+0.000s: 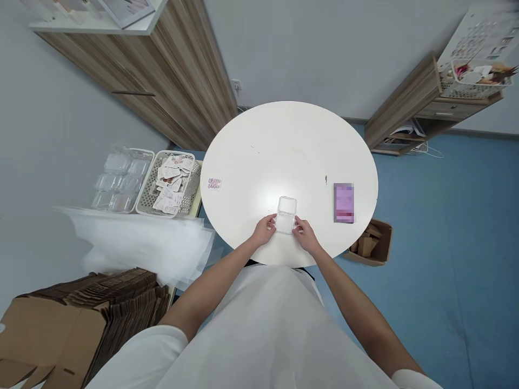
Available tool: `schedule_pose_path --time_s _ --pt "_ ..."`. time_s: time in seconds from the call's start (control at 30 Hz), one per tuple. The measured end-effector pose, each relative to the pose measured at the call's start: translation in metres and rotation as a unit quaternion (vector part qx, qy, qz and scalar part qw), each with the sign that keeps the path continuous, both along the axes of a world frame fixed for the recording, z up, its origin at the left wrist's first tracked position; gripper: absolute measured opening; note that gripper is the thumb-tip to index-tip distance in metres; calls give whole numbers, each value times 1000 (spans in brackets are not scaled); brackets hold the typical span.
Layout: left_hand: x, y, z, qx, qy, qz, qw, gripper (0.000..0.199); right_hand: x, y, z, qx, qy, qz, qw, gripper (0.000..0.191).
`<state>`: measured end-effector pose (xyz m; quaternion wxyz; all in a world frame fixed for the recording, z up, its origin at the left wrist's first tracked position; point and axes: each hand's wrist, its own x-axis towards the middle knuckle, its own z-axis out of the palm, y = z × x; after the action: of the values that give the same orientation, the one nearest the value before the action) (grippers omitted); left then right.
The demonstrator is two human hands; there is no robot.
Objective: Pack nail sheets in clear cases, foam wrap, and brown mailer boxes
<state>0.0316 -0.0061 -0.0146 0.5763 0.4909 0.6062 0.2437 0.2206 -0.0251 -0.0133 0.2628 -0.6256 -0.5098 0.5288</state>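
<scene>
A clear plastic clamshell box [286, 214] lies unfolded on the white round table [292, 140], its lid half pointing away from me. Nothing shows inside either half. My left hand [264, 229] grips the near half by its left edge, thumb and fingers closed on the rim. On the opposite edge, my right hand [305, 234] pinches the same half. Off to the left on the tabletop lies a small card with pink and purple pieces [214, 183]. A flat item with a blurred purple face [344, 203] rests to the right of my hands.
Left of the table stand a white basket of printed cards [167, 183] and stacked clear boxes [121, 178]. Translucent sheets [141, 243] and folded cardboard boxes [81, 324] lie nearer. A cardboard box [375, 248] sits on the floor at right. Wooden cabinets [133, 70] stand behind.
</scene>
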Motion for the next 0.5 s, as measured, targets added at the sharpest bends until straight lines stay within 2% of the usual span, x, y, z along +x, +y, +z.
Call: schedule_pose_path --time_s 0.23,0.5 --pt "4 -2 -10 -13 29 8 999 54 2 7 -7 -11 -26 40 999 53" --pt "9 -4 -2 -7 71 9 997 52 3 3 -10 -12 -23 60 998 56"
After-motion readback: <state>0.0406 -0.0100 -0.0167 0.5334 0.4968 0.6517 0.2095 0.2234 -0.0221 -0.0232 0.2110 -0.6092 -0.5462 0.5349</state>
